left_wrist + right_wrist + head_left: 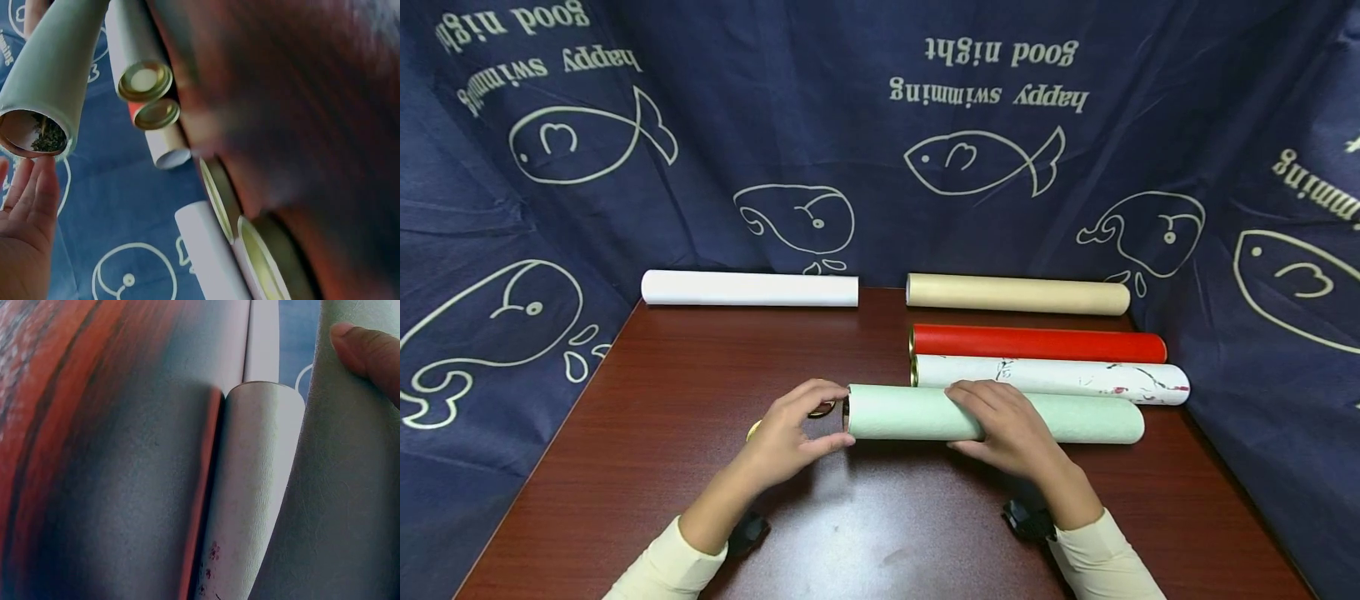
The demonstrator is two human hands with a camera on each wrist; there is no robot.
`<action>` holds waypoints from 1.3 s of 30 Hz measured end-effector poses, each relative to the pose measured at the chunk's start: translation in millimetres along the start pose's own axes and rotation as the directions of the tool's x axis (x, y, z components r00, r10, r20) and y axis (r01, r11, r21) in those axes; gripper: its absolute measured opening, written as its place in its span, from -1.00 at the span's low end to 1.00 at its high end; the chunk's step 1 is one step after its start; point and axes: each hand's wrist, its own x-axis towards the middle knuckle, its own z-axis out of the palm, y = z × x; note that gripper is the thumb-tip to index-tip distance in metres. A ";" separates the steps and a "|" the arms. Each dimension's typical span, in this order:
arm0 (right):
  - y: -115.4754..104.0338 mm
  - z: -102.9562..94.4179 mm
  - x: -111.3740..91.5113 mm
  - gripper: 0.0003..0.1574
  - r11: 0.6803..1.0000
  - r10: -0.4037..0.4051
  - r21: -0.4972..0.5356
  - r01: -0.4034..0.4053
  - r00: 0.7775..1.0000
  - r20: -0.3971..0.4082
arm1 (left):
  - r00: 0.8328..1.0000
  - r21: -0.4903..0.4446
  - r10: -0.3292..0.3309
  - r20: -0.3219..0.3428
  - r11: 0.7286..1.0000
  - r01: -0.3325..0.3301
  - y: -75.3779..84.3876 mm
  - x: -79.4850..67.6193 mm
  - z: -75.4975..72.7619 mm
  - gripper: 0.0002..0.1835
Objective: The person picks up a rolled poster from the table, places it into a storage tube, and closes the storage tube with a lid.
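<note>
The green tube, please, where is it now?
In the head view, the green tube is right of centre in the right hand, below the patterned white tube.

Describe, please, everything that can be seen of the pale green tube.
The pale green tube is a long cylinder with a finely creased surface that looks like paper over cardboard. Its left end is open, showing dark leafy bits inside. It lies crosswise in front of the white patterned tube. The right hand grips it near the middle; the left hand holds its open end. Whether it touches the table is unclear.
</note>
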 end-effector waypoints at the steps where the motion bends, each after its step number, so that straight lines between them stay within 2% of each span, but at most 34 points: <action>1: -0.1 0.0 0.2 -0.07 1.000 -0.002 0.000 0.002 1.000 -0.001 | 1.000 -0.032 -0.024 0.010 0.999 0.025 1.1 0.0 2.4 -0.36; 5: -0.6 -0.7 1.0 -0.05 1.000 -0.004 -0.005 0.004 1.000 0.001 | 0.994 -0.108 -0.091 0.056 0.989 0.097 5.6 1.2 9.6 -0.25; 9: -1.1 -1.5 1.6 -0.04 1.000 -0.004 -0.009 0.004 1.000 0.006 | 0.994 -0.083 -0.084 0.065 0.992 0.090 6.6 0.6 8.7 -0.21; 16: -0.3 -1.4 1.3 -0.04 1.000 0.002 -0.013 -0.002 1.000 0.009 | 0.999 0.082 -0.018 0.039 0.997 0.014 -5.2 -6.9 -12.7 -0.20; 18: 0.1 -1.2 1.2 -0.04 1.000 0.000 -0.014 0.000 1.000 0.008 | 0.998 0.139 -0.034 0.050 0.990 0.027 -12.0 -8.3 -20.4 -0.20; 21: 0.1 -1.1 0.9 -0.07 1.000 0.001 -0.014 -0.001 1.000 0.007 | 0.989 0.203 -0.096 0.109 0.976 0.072 -21.4 -6.5 -30.5 -0.20; 25: -0.4 -1.4 0.2 -0.09 1.000 0.009 -0.011 -0.009 1.000 0.012 | 0.963 0.284 -0.170 0.210 0.953 0.106 -35.5 2.4 -36.0 -0.21; 28: -0.2 -1.4 -0.3 -0.10 1.000 0.013 -0.012 -0.013 1.000 0.014 | 0.941 0.325 -0.194 0.277 0.941 0.098 -51.0 10.2 -33.6 -0.22; 33: 0.9 0.6 -0.5 -0.07 1.000 0.001 -0.008 -0.001 1.000 -0.001 | 0.884 0.386 -0.259 0.390 0.917 0.098 -73.0 21.4 -26.3 -0.22; 35: 1.3 1.3 -0.7 -0.06 1.000 -0.004 -0.007 0.004 1.000 -0.004 | 0.861 0.411 -0.278 0.426 0.907 0.090 -77.8 25.4 -23.1 -0.24; 39: 1.9 1.6 -1.4 -0.06 1.000 -0.007 -0.008 0.007 1.000 -0.003 | 0.828 0.444 -0.287 0.482 0.895 0.052 -81.3 31.0 -18.3 -0.27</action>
